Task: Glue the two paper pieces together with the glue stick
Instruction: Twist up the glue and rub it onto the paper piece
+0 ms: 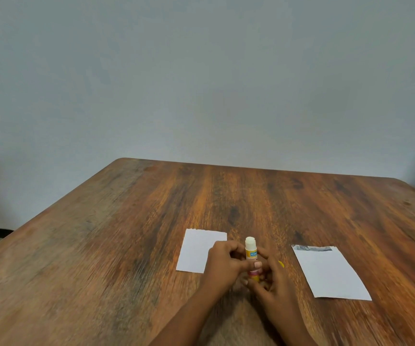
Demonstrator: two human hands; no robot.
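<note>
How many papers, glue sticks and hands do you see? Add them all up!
Papers: 2 (left paper, right paper)
Glue stick: 1
Hands: 2 (left hand, right hand)
Total: 5

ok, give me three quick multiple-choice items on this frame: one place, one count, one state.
1. Where is the glue stick?
A) between the left paper and right paper
B) on the left paper
C) beyond both papers

2. How many papers lie on the table?
A) one
B) two
C) four

3. The glue stick is:
A) capped, lying flat
B) uncapped, upright, held by the left hand and right hand
C) uncapped, lying alone

Answers:
1 A, it stands over bare wood between them.
2 B, one white sheet lies on each side of the hands.
3 B, the white glue tip shows above the fingers.
</note>
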